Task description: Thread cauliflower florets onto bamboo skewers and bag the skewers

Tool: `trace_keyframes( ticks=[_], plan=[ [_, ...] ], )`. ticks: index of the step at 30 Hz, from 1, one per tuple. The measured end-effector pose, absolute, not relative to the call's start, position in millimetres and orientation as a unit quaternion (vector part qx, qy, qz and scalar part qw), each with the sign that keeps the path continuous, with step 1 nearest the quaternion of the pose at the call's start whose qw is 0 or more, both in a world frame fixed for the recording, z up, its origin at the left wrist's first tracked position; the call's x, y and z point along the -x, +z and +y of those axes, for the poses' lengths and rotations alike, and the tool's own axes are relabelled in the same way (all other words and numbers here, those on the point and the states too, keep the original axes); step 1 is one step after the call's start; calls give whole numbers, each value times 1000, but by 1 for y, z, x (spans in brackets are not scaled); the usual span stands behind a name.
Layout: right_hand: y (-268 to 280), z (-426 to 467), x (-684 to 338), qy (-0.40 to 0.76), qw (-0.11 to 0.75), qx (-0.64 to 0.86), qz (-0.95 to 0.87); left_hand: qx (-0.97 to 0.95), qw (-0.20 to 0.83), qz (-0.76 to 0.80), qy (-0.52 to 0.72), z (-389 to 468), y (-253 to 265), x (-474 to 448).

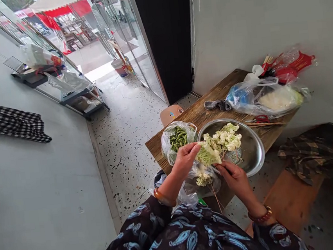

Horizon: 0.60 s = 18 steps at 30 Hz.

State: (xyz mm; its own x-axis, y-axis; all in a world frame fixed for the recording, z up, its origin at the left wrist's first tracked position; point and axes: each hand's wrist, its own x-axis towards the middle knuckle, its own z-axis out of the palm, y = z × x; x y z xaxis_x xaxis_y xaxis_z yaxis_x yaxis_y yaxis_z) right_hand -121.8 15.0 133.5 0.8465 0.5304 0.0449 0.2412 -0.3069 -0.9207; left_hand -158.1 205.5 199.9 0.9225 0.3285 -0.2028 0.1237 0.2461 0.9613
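My left hand (185,160) grips a pale green-white cauliflower floret (208,154) between thumb and fingers, above the near edge of a steel basin. At the floret's lower right end, my right hand (233,175) is closed in a pinch; whether a thin stick is also in those fingers is hidden. Behind the floret, several cauliflower pieces (229,137), some on thin wooden skewers, lie in the wide steel basin (258,145). Below my hands, a plastic bag (189,193) lies beside another skewered cauliflower piece (203,179), its sticks pointing down toward me.
A bag of green pods (178,137) stands on the wooden table (159,141), left of the basin. Behind the basin lie red-handled scissors (260,120), loose skewers (268,124), a dark cloth (217,105) and a filled plastic bag (278,98). A stool (170,115) stands beyond the table.
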Motion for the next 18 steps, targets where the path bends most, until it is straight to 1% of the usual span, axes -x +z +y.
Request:
trace_keyframes(
  ticks=[4,8,11,18],
  plan=[
    [132,11,129,109,520,811,-247,-634,746,197,53,203,198,162],
    [131,12,134,84,527,811,-240,-627,749,210,45,200,192,166],
    [129,16,136,91,533,805,-244,-620,753,218,44,199,184,171],
    [121,12,120,109,519,807,-259,-618,766,175,-26,202,176,162]
  ],
)
